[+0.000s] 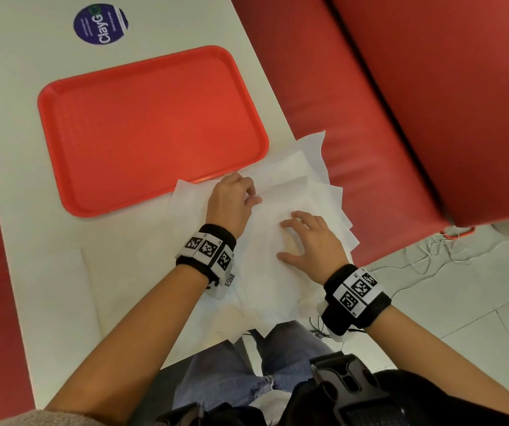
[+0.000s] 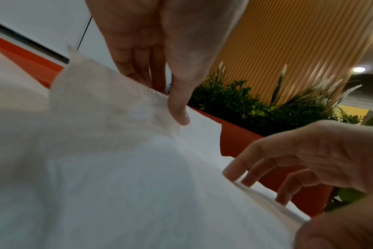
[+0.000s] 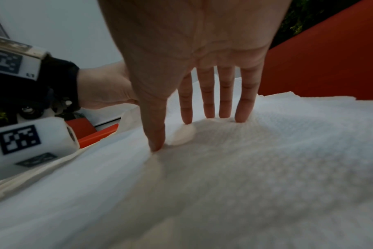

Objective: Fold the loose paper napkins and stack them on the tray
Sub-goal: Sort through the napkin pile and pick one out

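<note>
A loose pile of white paper napkins (image 1: 296,182) lies at the table's near right corner, overhanging its edge. My left hand (image 1: 247,192) pinches the raised far edge of the top napkin (image 2: 121,107) between thumb and fingers (image 2: 178,114). My right hand (image 1: 296,241) lies on the pile nearer to me, its straight, spread fingers (image 3: 209,107) pressing the napkin (image 3: 245,168) down. The red tray (image 1: 151,127) lies to the left of the pile with nothing on it; a napkin corner overlaps its near rim.
The white table (image 1: 32,210) carries a round blue sticker (image 1: 101,24) beyond the tray. A red bench (image 1: 370,87) runs along the right side. Cables (image 1: 437,250) lie on the tiled floor. My legs are under the near edge.
</note>
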The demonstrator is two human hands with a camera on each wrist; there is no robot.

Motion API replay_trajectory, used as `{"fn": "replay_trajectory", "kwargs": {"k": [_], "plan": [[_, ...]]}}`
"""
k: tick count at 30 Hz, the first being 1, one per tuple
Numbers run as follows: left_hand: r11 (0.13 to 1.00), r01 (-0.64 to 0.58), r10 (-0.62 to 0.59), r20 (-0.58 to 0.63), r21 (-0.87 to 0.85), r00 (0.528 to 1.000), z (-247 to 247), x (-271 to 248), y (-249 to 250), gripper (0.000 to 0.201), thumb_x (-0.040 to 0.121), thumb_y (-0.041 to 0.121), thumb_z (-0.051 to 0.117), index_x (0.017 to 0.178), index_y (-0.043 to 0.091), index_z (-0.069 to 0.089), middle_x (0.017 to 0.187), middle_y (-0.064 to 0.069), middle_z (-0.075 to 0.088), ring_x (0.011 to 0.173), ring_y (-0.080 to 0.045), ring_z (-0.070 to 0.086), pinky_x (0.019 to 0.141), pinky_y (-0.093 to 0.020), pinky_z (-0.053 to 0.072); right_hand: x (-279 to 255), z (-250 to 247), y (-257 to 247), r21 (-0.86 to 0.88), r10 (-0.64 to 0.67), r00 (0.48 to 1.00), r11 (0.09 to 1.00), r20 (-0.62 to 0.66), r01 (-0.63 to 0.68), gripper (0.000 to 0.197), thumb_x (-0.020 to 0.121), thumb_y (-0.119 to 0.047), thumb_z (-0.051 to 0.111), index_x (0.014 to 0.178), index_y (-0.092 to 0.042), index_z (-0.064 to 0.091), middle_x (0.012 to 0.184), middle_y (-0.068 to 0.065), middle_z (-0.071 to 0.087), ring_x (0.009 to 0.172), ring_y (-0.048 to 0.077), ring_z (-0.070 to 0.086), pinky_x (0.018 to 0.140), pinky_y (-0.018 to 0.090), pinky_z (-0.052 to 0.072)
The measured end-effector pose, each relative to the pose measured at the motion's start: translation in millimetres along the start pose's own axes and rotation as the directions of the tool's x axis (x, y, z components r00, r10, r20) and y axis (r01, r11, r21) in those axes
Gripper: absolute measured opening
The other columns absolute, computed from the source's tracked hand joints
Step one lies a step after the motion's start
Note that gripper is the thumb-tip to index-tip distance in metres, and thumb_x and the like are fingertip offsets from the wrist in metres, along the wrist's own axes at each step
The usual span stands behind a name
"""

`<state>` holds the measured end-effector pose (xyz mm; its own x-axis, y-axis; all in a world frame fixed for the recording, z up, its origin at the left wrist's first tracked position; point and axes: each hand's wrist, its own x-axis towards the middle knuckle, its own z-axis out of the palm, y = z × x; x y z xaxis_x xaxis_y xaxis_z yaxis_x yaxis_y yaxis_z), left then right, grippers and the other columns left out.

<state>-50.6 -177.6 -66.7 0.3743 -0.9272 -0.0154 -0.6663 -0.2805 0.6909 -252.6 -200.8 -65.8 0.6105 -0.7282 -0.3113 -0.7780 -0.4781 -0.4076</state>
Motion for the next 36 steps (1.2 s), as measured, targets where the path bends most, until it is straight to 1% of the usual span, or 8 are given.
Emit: {"fn": "replay_trajectory", "kwargs": {"k": [9, 15, 17, 23, 26, 29, 33, 36], "plan": [[0.999, 0.021, -0.017, 0.096, -0.048, 0.995, -10, -4, 5, 0.004, 0.089, 0.017, 0.065, 0.09, 0.015, 0.063, 0.089, -0.002, 0.069, 0.088, -0.023, 0.062, 0.077, -0.04, 0.051, 2, -10, 6, 0.146, -0.015, 0.996, 0.989, -0.084, 0.028, 0.058, 0.078, -0.04, 0.075, 0.129, -0.027, 0.05, 0.138, -0.006, 0.042, 0.121, 0.017, 0.048, 0.093, 0.033, 0.047], [0.891, 0.154, 0.018, 0.372, -0.428, 0.928, -63, -9, 11, 0.007, 0.091, 0.019, 0.063, 0.091, 0.019, 0.055, 0.074, -0.017, 0.071, 0.073, -0.024, 0.062, 0.078, -0.031, 0.042, 15, -51, 9, 0.469, 0.129, 0.943, 0.882, -0.308, 0.033, 0.105, 0.063, -0.044, 0.087, 0.145, -0.029, 0.023, 0.143, -0.006, 0.037, 0.125, 0.009, 0.042, 0.098, 0.027, 0.038], [0.818, 0.151, 0.049, 0.33, -0.555, 0.943, -82, -14, 10, 0.011, 0.09, 0.017, 0.064, 0.098, 0.022, 0.058, 0.08, -0.028, 0.069, 0.075, -0.025, 0.064, 0.079, -0.034, 0.045, 20, -58, 0, 0.578, 0.112, 0.97, 0.816, -0.215, 0.034, 0.114, 0.058, -0.046, 0.089, 0.146, -0.036, 0.016, 0.141, -0.005, 0.044, 0.129, 0.007, 0.042, 0.101, 0.028, 0.036], [0.562, 0.131, -0.109, 0.085, -0.816, 0.99, -124, -45, -8, 0.039, 0.089, 0.011, 0.064, 0.126, 0.019, 0.053, 0.086, -0.014, 0.073, 0.075, -0.025, 0.069, 0.072, -0.037, 0.055, 21, -49, -39, 0.752, -0.008, 1.0, 0.659, -0.016, 0.017, 0.113, 0.052, -0.048, 0.088, 0.142, -0.049, 0.02, 0.143, -0.006, 0.037, 0.117, 0.007, 0.053, 0.091, 0.028, 0.049], [0.55, 0.092, -0.245, -0.055, -0.83, 0.968, -136, -66, -29, 0.035, 0.087, 0.009, 0.065, 0.12, 0.02, 0.058, 0.084, -0.007, 0.072, 0.076, -0.02, 0.065, 0.074, -0.032, 0.052, 12, -39, -59, 0.752, -0.108, 0.993, 0.658, 0.043, 0.039, 0.097, 0.055, -0.05, 0.083, 0.137, -0.051, 0.033, 0.147, -0.013, 0.03, 0.122, 0.009, 0.049, 0.079, 0.017, 0.049], [0.617, 0.08, -0.336, -0.169, -0.783, 0.927, -146, -89, -48, 0.029, 0.089, 0.001, 0.064, 0.116, 0.011, 0.065, 0.095, 0.005, 0.071, 0.091, -0.013, 0.06, 0.084, -0.026, 0.047, 7, -26, -84, 0.732, -0.247, 0.95, 0.68, 0.191, 0.029, 0.073, 0.06, -0.049, 0.081, 0.127, -0.051, 0.051, 0.151, -0.017, 0.028, 0.133, 0.01, 0.041, 0.089, 0.023, 0.045], [0.607, 0.139, -0.436, -0.181, -0.782, 0.882, -158, -120, -64, 0.027, 0.087, -0.003, 0.064, 0.107, 0.014, 0.07, 0.104, 0.003, 0.069, 0.092, -0.012, 0.062, 0.087, -0.026, 0.049, 11, -8, -116, 0.704, -0.319, 0.922, 0.706, 0.221, 0.076, 0.046, 0.074, -0.026, 0.083, 0.116, -0.037, 0.065, 0.134, -0.016, 0.055, 0.089, 0.01, 0.066, 0.073, 0.025, 0.05], [0.532, 0.183, -0.508, -0.138, -0.827, 0.85, -173, -144, -78, 0.028, 0.084, -0.001, 0.068, 0.11, 0.01, 0.07, 0.11, -0.003, 0.069, 0.091, -0.016, 0.065, 0.086, -0.033, 0.05, 14, 3, -135, 0.674, -0.326, 0.914, 0.734, 0.242, 0.083, 0.032, 0.075, -0.025, 0.082, 0.105, -0.028, 0.071, 0.115, -0.011, 0.069, 0.055, 0.015, 0.049, 0.058, 0.023, 0.043]]}}
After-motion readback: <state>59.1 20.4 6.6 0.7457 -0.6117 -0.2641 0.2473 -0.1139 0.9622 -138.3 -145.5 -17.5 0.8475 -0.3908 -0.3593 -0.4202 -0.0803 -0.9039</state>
